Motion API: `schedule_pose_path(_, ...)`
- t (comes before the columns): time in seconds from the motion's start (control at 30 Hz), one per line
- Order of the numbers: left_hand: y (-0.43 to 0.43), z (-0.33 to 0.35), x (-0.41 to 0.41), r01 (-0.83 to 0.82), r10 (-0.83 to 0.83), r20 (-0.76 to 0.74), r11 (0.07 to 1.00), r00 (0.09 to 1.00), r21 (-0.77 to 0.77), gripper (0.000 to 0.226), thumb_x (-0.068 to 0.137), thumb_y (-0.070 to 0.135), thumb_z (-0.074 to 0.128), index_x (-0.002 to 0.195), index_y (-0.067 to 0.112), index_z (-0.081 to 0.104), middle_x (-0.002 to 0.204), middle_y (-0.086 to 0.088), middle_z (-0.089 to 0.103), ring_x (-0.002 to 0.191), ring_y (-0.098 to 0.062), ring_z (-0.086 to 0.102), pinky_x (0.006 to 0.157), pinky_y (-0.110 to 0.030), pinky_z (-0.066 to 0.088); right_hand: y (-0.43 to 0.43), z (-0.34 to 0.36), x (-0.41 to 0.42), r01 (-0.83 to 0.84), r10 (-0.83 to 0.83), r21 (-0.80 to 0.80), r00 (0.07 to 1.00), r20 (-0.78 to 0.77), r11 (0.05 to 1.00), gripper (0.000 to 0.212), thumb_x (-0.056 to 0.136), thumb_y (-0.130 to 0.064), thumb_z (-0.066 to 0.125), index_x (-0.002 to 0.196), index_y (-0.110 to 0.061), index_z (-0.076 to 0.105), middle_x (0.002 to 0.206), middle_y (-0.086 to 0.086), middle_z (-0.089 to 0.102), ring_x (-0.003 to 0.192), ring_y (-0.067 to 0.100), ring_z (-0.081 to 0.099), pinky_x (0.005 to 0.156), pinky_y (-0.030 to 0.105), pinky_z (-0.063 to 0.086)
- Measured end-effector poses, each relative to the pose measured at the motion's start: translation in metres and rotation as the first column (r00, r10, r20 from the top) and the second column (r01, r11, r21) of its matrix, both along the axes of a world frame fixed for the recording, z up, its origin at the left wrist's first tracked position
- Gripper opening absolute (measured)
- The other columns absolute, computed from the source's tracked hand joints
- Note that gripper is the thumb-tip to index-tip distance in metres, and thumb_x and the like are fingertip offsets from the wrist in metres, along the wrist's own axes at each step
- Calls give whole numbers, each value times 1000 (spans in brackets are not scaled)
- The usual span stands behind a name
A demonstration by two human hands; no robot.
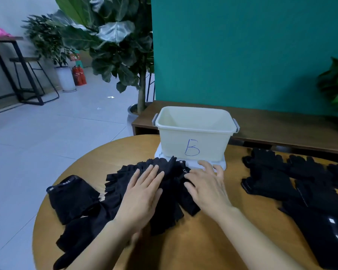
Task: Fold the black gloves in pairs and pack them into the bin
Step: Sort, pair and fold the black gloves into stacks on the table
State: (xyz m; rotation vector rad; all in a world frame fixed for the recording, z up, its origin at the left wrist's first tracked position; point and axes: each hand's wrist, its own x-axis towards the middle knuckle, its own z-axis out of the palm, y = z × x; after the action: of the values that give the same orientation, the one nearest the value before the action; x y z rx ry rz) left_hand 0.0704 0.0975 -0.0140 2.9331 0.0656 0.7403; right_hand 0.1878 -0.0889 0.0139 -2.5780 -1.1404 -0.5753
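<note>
In front of the bin [170, 141] – cream, marked B – a heap [121, 184] of black gloves lies on the surface [203, 240]. The left hand [142, 193] presses flat on it, fingers [150, 174] straight and close together. The right hand [209, 188] rests on its bin-side edge, fingers spread apart, gripping nothing. Loose gloves [281, 182] lie right of the bin.

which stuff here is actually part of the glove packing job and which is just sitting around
Part of the job:
- glove pile, under the left hand and right hand
- loose gloves at right
- folded gloves at left
- bin marked B

Just lying about:
- potted plant
- fire extinguishers
- stool
- bench behind the table
</note>
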Motion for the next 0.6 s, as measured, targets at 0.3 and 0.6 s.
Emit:
schedule_pose_path(0.3,39,4,19,-90,90,-24,996,996,-4,50,102,36,30,138,14,57,148,-6,49,142,-21,38,115,-40,14,79,11,22,213,-229,-86,917,-327,973,38,97,-56,42,79,-24,54,114,-5,56,141,22,14,108,43,12)
schedule_pose_path(0.6,40,24,8,-111,111,-6,992,994,-64,67,98,50,12,152,22,40,161,2,27,151,-9,9,121,-37,-8,85,52,20,215,-93,264,908,-408,940,39,95,-34,51,60,-21,38,61,-7,48,87,18,48,97,37,24)
